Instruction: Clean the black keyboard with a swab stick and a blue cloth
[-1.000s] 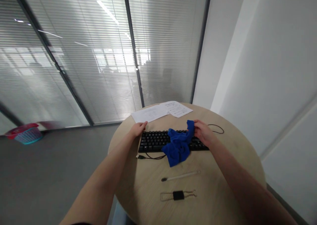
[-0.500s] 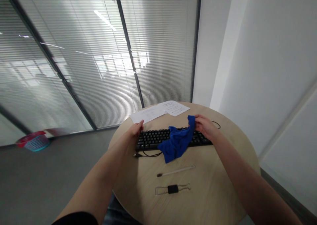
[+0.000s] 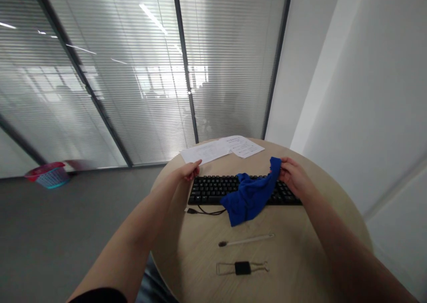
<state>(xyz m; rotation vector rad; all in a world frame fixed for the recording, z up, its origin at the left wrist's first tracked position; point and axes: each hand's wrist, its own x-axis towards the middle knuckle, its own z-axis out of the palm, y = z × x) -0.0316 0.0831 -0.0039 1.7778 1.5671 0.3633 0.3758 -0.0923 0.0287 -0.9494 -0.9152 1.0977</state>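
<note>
Bare forearms, black sleeve (image 3: 98, 295) at left upper arm

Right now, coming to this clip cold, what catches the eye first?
The bright blue cloth, draped over the middle of the black keyboard on the round wooden table, stands out most. The right hand pinches the cloth's far corner, lifting it a little, while the left hand rests at the keyboard's left end.

The cloth (image 3: 250, 196) is showing solid deep blue, the keyboard (image 3: 213, 189) black with pale legends, the table (image 3: 293, 258) pale wood grain, the papers (image 3: 220, 149) white with dark print, and the basket (image 3: 50, 176) red over teal.
</note>
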